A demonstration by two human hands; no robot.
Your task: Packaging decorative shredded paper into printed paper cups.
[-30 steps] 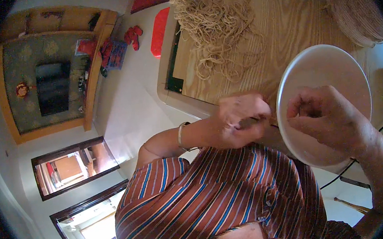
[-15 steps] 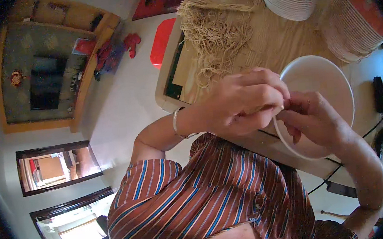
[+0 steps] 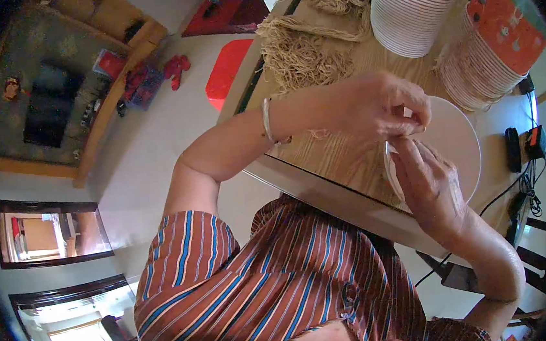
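Observation:
A round white bucket [image 3: 459, 147] rests on the table near its front edge, its mouth facing me. My right hand [image 3: 426, 176] reaches across the mouth, with its fingers closed at the left part of the rim. Just above those fingertips, my left hand [image 3: 397, 107] is closed in a pinch. What it holds is too small to make out, and the hand is slightly blurred. A bangle [image 3: 267, 120] circles my left wrist. Loose tan twine [image 3: 305, 57] lies in a tangled heap beyond my left forearm.
A tall stack of nested white buckets [image 3: 412, 12] stands at the far side. Beside it leans another stack [image 3: 481, 61] with an orange printed side. Black cables [image 3: 530, 180] lie at the right. A red stool [image 3: 225, 74] stands left of the wooden table [image 3: 351, 170].
My left hand has moved up and right a little, its forearm now stretched across the table. My right hand's fingers point more upward at the rim. The view has shifted.

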